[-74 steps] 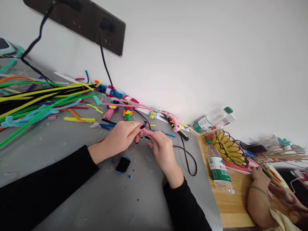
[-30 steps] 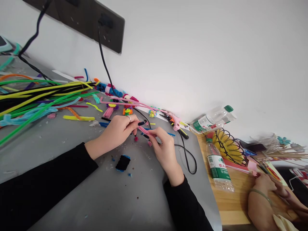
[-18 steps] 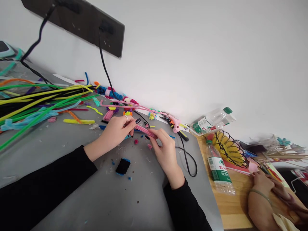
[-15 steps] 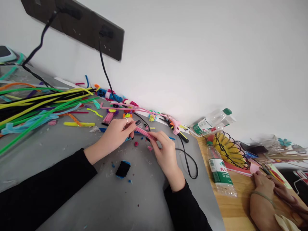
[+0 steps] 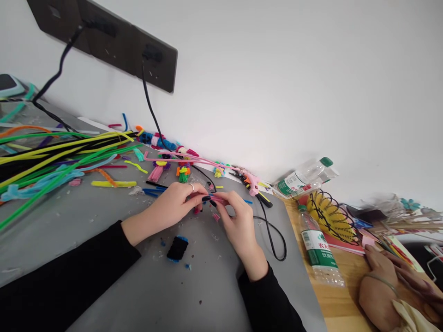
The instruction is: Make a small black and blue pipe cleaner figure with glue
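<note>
My left hand point(image 5: 173, 207) and my right hand point(image 5: 237, 221) meet fingertip to fingertip over the grey table point(image 5: 114, 272). Both pinch a short pink pipe cleaner piece point(image 5: 216, 199), mostly hidden between the dark-nailed fingers. A ring sits on my left hand. A small black fuzzy roll with blue edges point(image 5: 177, 249) lies on the table just in front of my hands. Tiny pink and red scraps point(image 5: 216, 216) lie under my fingers.
Long yellow, green and blue pipe cleaners point(image 5: 51, 154) fan across the left. Small finished pieces and a pink glue gun point(image 5: 252, 179) line the wall. A black cable point(image 5: 273, 235) loops to the right. Water bottles point(image 5: 316, 251) and another person's hands point(image 5: 384, 276) are on the wooden table.
The pink piece was stretched out between my hands; now my hands have come together and it is bunched between the fingertips. The view shifted slightly downward.
</note>
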Demonstrator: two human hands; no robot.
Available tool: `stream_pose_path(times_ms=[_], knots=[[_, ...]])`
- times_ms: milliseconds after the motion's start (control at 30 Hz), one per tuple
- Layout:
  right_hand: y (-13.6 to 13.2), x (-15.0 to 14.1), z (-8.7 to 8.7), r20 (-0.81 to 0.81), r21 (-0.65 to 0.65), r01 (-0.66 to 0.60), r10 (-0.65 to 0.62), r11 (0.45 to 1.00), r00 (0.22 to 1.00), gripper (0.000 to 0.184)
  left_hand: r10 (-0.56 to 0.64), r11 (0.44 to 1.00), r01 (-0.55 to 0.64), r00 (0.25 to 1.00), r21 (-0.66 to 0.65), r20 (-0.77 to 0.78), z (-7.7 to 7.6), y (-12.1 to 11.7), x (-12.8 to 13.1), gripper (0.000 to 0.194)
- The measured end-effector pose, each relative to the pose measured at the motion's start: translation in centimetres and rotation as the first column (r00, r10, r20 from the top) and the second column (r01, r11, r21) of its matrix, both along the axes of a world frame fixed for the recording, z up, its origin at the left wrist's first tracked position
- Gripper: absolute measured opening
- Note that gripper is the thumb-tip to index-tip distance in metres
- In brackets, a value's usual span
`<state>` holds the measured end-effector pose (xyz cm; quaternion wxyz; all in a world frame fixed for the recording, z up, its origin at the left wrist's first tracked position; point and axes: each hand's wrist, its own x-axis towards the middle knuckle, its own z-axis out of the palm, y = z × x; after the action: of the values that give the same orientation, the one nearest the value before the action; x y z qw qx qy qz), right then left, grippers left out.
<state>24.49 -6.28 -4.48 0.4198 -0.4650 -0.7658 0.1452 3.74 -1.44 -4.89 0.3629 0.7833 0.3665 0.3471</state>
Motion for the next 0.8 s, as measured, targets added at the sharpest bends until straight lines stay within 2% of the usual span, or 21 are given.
stream_pose_path(times_ms=[300, 400, 567, 800], knots=[[-0.3, -0.3, 0.5, 0.007, 0.030, -0.053, 0.053, 0.998, 0.999, 0.024, -0.056, 0.990, 0.057, 0.998, 0.129, -0.008, -1.2, 0.2, 0.1, 0.023], [-0.3, -0.4, 0.3, -0.015, 0.025, -0.026, 0.026, 0.999, 1.000, 0.024, -0.058, 0.989, 0.057, 0.998, 0.134, -0.002, -1.5, 0.3, 0.0, 0.023], [-0.1, -0.4, -0.3, -0.156, -0.023, 0.031, -0.034, 0.999, 0.987, 0.016, -0.034, 0.991, 0.031, 0.999, 0.129, 0.019, -1.7, 0.4, 0.1, 0.021], [-0.2, -0.5, 0.1, -0.228, -0.104, 0.039, -0.062, 0.994, 0.972, 0.009, -0.013, 0.997, 0.008, 0.998, 0.077, 0.063, -1.3, 0.2, 0.2, 0.019]])
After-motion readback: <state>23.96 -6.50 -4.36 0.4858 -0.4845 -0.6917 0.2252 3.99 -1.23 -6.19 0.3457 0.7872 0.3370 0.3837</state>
